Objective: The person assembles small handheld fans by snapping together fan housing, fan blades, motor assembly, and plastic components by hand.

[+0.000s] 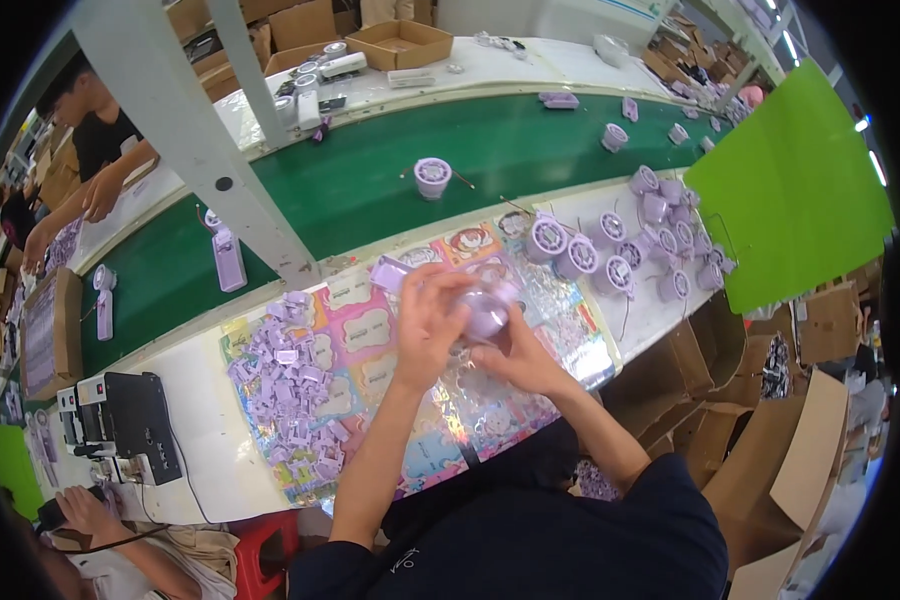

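Between my two hands is a glossy, rounded lilac plastic housing (485, 312), slightly blurred. My left hand (430, 325) curls its fingers around the left side of it. My right hand (520, 358) grips it from the lower right, with the thumb toward its underside. Beyond my left fingers lies a lilac rectangular piece (390, 273), partly covered by the hand. Under both hands spreads a shiny, colourful printed sheet (435, 455). A heap of small lilac plastic parts (290, 385) covers its left portion. Several lilac fan heads (610, 230), some with thin wires, stand to the right.
A green conveyor belt (340, 170) runs beyond the table, carrying a fan head (432, 178) and a lilac handle (228, 262). A white post (205, 140) rises at the left. A bright green panel (790, 190) borders the right; cardboard boxes (770, 480) stand below. Co-workers sit at the left.
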